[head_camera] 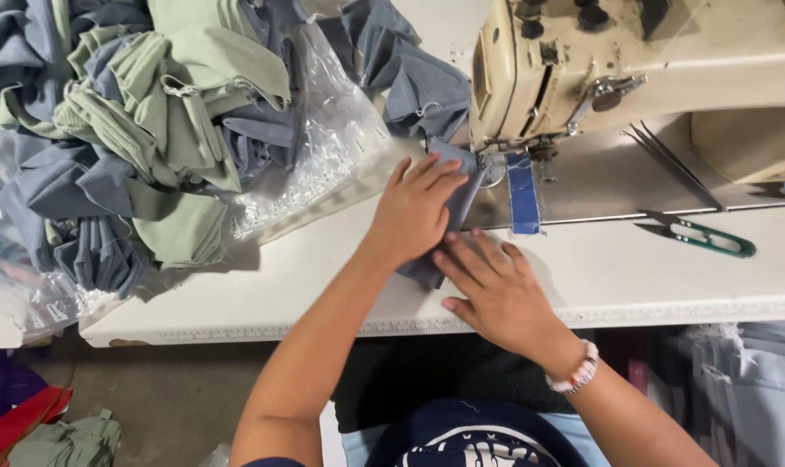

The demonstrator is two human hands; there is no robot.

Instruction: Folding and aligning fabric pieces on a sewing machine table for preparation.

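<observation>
We hold grey-blue fabric piece point(456, 201) at the sewing machine point(574, 69).
Left hand point(414, 210), right hand point(494, 290): fingers flat, apart; fingertips could stray near the needle.

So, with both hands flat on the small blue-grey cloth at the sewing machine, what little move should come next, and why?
Probably slide the blue-grey cloth a little further toward the needle. The left hand presses it flat near the machine, the right hand holds its near edge, and its far end already lies beside the presser foot, next to the blue tape.
</observation>
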